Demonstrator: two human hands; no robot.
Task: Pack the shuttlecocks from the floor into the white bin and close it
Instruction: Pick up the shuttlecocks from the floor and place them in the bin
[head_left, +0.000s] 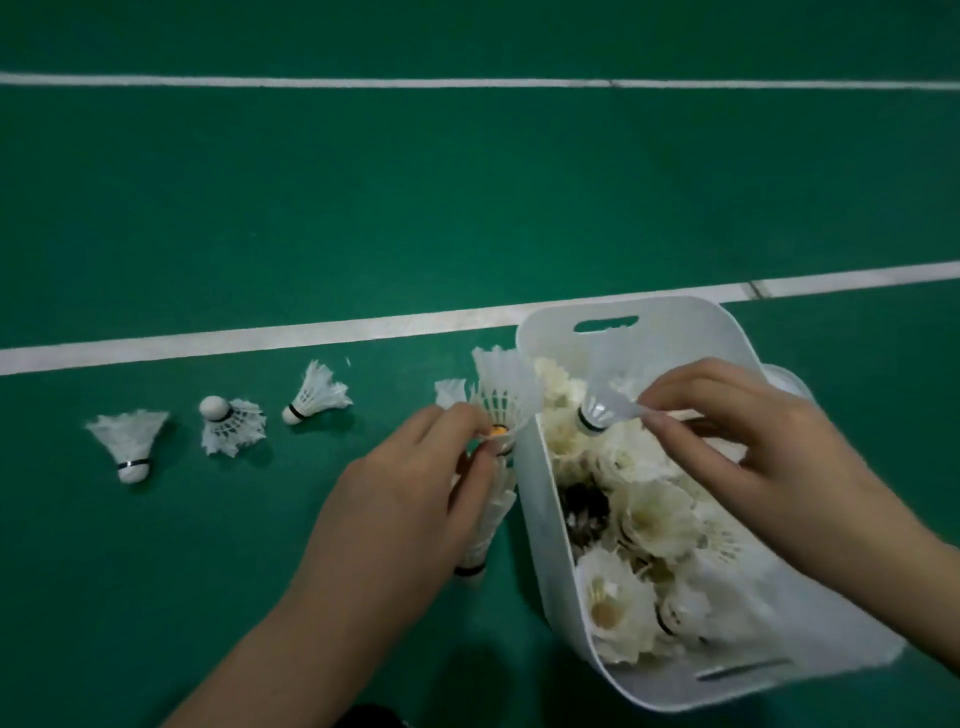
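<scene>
The white bin (540, 499) stands open on the green floor at the lower right, holding several white shuttlecocks. Over the bin, my right hand (748, 447) pinches a shuttlecock (602, 413) by its feathers, cork pointing left. Just left of the bin's wall, my left hand (415, 499) pinches the rim of a shuttlecock (501, 402) at the bin's left edge, and more feathers (488, 525) show beneath this hand. Three shuttlecocks lie in a row on the floor to the left: one (130, 439), a second (228, 423) and a third (317, 395).
White court lines (234, 338) cross the green floor behind the shuttlecocks and farther back. A small loose shuttlecock or feather piece (451, 392) lies near the bin's left corner. A white rounded object (784, 379), partly hidden, sits behind the bin on its right.
</scene>
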